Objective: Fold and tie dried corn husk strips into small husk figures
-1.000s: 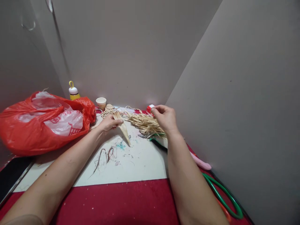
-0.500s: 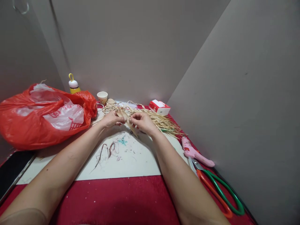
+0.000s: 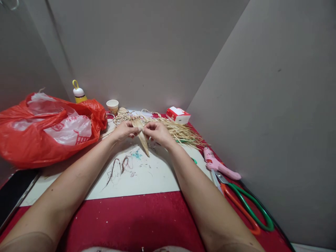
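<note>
A pale, dry strip of husk-like plant fibre (image 3: 143, 140) is stretched between my hands over the white board (image 3: 157, 178), its narrow end pointing down toward me. My left hand (image 3: 126, 130) pinches its left edge between thumb and fingers. From the other side, my right hand (image 3: 157, 132) pinches the right edge, fingertips close to those of the left. Just behind the hands lie a braided cord (image 3: 122, 115) of the same pale colour and a spread bundle of dry straw-like strands (image 3: 186, 133).
Left stands a red plastic bag (image 3: 31, 150), with a bottle (image 3: 79, 94) and paper cup (image 3: 112, 106) behind. A red-and-white tissue pack (image 3: 177, 115), pink glue gun (image 3: 220, 168) and scissors (image 3: 246, 204) lie right. Dark threads (image 3: 118, 168) lie on the board. Grey walls enclose the table.
The fibre strip has turned to show its broad, flat face, and its pointed end is now plainly visible. Both hands stay pinched on it. The whole view has shifted slightly.
</note>
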The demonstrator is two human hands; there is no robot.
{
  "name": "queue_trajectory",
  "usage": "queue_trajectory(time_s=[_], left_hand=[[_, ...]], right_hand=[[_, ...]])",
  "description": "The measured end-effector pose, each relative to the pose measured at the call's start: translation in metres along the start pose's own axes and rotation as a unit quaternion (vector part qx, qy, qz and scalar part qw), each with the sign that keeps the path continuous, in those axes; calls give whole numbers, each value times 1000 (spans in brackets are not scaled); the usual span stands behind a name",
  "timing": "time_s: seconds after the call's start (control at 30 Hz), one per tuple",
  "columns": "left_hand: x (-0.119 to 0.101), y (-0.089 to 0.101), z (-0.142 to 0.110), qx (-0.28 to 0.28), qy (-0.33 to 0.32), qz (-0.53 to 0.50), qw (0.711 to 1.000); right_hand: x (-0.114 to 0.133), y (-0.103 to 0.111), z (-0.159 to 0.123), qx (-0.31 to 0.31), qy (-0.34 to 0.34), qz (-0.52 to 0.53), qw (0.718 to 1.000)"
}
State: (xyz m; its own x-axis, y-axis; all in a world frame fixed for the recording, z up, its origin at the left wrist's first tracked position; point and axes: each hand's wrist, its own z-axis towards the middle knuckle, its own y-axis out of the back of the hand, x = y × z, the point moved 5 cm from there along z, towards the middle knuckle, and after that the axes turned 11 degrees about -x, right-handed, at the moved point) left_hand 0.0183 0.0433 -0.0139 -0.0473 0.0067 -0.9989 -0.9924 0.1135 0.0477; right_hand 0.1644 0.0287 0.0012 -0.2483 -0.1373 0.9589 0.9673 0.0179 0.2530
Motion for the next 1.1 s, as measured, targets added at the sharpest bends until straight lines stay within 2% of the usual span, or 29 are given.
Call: queue_trajectory(time_s=[0.3, 0.47, 0.53, 0.6, 0.67, 0.73, 0.87, 0.93, 1.0, 1.03, 1.07, 1.1], left_hand=[[-2, -1, 2, -3, -68, 24, 997], [-10, -2, -3, -5, -62, -12, 998], [-13, -1, -4, -6, -49, -38, 998], [-13, 1, -2, -5, -38, -63, 997], [-10, 5, 1, -11, -25, -82, 996], [-5, 11, 5, -28, -6, -92, 995], [5, 24, 10, -76, 26, -97, 992], [8, 28, 11, -94, 34, -94, 991], [9, 30, 11, -99, 29, -88, 991], [9, 30, 11, -97, 24, -83, 991], [8, 29, 12, -93, 19, -78, 992], [8, 27, 12, -87, 14, -73, 993]], right_hand=[[-4, -3, 2, -5, 18, -9, 1000], [-9, 3, 8, -72, 69, -54, 994], [-10, 9, 11, -94, 48, -31, 994], [-10, 17, 14, -114, 16, 49, 992], [-7, 31, 17, -143, -8, 140, 980], [-3, 53, 20, -198, -17, 194, 961], [10, 114, 15, -371, 24, 187, 909], [18, 142, 6, -443, 66, 148, 882], [25, 161, -4, -500, 120, 64, 855], [28, 166, -8, -513, 145, 4, 846], [28, 167, -9, -502, 158, -58, 848], [25, 166, -6, -467, 157, -112, 863]])
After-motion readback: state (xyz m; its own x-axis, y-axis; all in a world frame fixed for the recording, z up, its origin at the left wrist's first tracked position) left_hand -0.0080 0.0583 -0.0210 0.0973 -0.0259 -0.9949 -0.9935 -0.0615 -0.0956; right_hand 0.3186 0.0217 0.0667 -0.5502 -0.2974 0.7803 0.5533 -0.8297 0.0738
